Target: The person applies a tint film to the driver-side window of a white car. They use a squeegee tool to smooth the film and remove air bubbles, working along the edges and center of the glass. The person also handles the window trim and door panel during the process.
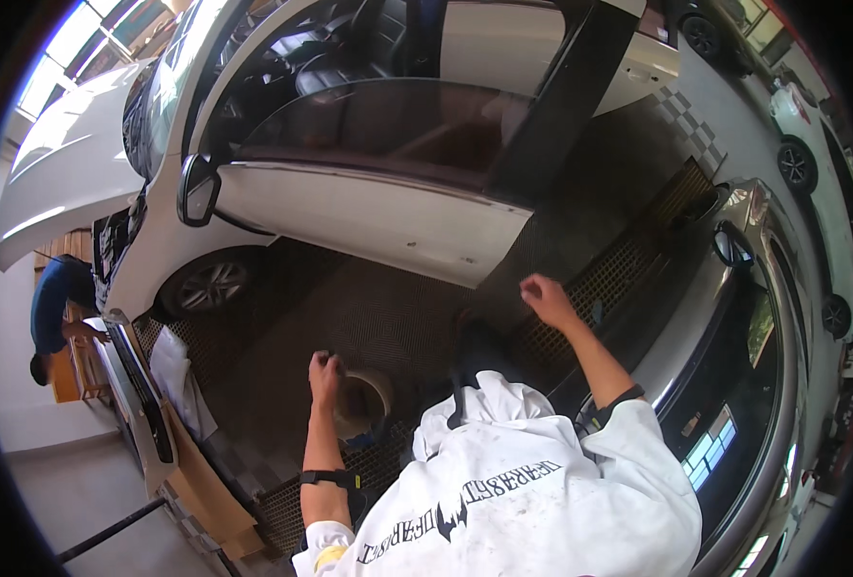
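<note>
My left hand (326,379) is raised with its fingers curled in; whether anything small is inside cannot be made out. A round tan bucket (374,392) stands on the floor just to its right, partly behind my forearm. Farther right, my right hand (546,301) is closed too, its fingers bent together, and anything in them is hidden. It is near the rear lower corner of the white car door (378,216) but appears apart from it. The door hangs open in front of me, with its dark tinted window glass (388,130) partly raised.
A white car (128,260) with its hood (71,159) up fills the far left. Another person (56,303) bends over a detached bumper (138,404) there. Close on my right stands a dark car (725,385). Floor grating (628,255) and cardboard (205,481) lie nearby.
</note>
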`<action>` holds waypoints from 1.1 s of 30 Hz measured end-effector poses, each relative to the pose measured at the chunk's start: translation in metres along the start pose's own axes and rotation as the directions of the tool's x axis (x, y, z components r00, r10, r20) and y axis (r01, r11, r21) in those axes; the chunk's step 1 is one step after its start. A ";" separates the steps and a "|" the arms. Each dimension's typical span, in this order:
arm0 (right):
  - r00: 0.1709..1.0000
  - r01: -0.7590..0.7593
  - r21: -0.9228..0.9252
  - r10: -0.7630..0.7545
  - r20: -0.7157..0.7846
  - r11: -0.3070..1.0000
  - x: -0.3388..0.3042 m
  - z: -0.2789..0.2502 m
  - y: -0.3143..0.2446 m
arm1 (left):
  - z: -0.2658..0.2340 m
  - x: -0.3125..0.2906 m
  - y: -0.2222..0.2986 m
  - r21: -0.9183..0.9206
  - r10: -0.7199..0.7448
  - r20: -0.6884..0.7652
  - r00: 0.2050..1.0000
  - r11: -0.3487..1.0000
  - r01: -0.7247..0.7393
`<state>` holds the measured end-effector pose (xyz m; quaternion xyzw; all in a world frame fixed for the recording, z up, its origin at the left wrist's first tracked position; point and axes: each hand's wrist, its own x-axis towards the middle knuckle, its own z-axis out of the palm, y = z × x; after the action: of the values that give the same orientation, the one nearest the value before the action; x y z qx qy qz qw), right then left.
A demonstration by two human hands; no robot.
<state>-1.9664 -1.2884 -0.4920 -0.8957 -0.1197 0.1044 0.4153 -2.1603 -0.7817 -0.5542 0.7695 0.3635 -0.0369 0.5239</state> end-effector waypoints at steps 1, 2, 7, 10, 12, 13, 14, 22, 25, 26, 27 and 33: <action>0.999 0.001 0.070 -0.005 0.047 0.998 0.008 -0.008 -0.034 | 0.004 -0.004 0.029 -0.258 -0.083 0.093 0.992 0.960 0.104; 0.996 -0.003 0.139 -0.010 0.089 0.990 0.011 -0.011 -0.062 | 0.010 -0.011 0.056 -0.361 0.003 0.192 0.981 0.930 0.068; 0.869 -0.340 0.677 -0.057 0.491 0.653 0.003 0.017 -0.151 | 0.054 -0.076 0.202 -0.614 0.445 0.501 0.742 0.787 -0.057; 0.751 -0.524 0.728 -0.165 0.640 0.442 -0.012 0.035 -0.163 | 0.069 -0.095 0.250 -0.500 0.514 0.662 0.545 0.845 -0.190; 0.697 -0.589 0.721 -0.222 0.681 0.364 -0.014 0.036 -0.160 | 0.073 -0.099 0.283 -0.417 0.635 0.665 0.394 0.753 -0.509; 0.681 -0.595 0.718 -0.248 0.689 0.361 -0.015 0.035 -0.154 | 0.077 -0.095 0.292 -0.357 0.663 0.678 0.317 0.674 -0.647; 0.664 -0.601 0.715 -0.274 0.696 0.357 -0.010 0.031 -0.147 | 0.081 -0.092 0.304 -0.347 0.640 0.704 0.306 0.687 -0.638; 0.705 -0.542 0.716 -0.225 0.672 0.440 0.033 -0.050 -0.110 | 0.136 -0.068 0.351 -0.313 0.597 0.694 0.402 0.754 -0.577; 0.959 -0.088 0.632 -0.105 0.262 0.770 0.064 -0.101 -0.116 | 0.155 -0.047 0.358 -0.327 0.614 0.480 0.627 0.788 -0.521; 0.989 -0.038 0.543 -0.047 0.142 0.839 0.073 -0.126 -0.125 | 0.158 -0.040 0.371 -0.244 0.630 0.431 0.646 0.771 -0.588; 1.000 -0.002 0.443 -0.005 0.016 0.897 0.082 -0.153 -0.138 | 0.161 -0.035 0.392 -0.117 0.691 0.381 0.615 0.696 -0.709; 0.701 0.443 -0.159 -0.451 -0.553 0.882 0.138 -0.238 -0.178 | 0.224 0.006 0.482 0.286 0.969 0.138 0.206 0.160 -0.945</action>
<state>-1.7902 -1.3063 -0.2168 -0.8313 -0.2031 -0.2753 0.4380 -1.7951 -1.0545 -0.2820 0.8972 -0.1929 0.2742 0.2876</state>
